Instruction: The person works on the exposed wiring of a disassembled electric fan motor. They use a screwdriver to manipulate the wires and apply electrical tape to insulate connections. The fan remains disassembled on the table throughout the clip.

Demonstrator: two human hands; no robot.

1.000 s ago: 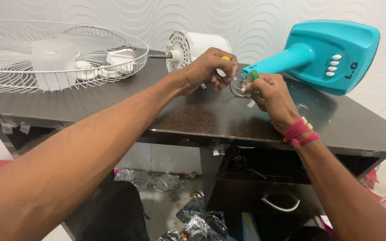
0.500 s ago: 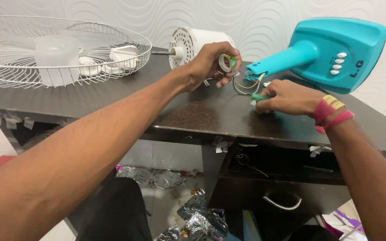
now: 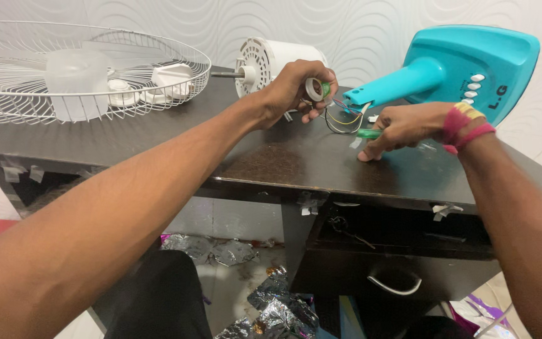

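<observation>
— What have you got in your hands?

— My left hand (image 3: 293, 85) is closed round a small white roll of tape (image 3: 313, 88) with a green bit at its edge, held just in front of the white ribbed fan motor housing (image 3: 271, 63). My right hand (image 3: 403, 125) is shut on a thin green-handled tool (image 3: 367, 133), fingertips pressed to the dark glossy tabletop (image 3: 283, 163).

— And the wires?

— A bunch of thin coloured wires (image 3: 340, 116) – yellow, blue, red, black – loops out of the neck of the turquoise plastic fan base (image 3: 459, 66), between my two hands, right of the motor.

— Anything else near the motor?

— Left of it lies the white wire fan guard (image 3: 89, 69) with a clear plastic blade hub (image 3: 73, 78) inside. Below the motor, under the table, crumpled silver foil (image 3: 271, 301) is on the floor.
</observation>
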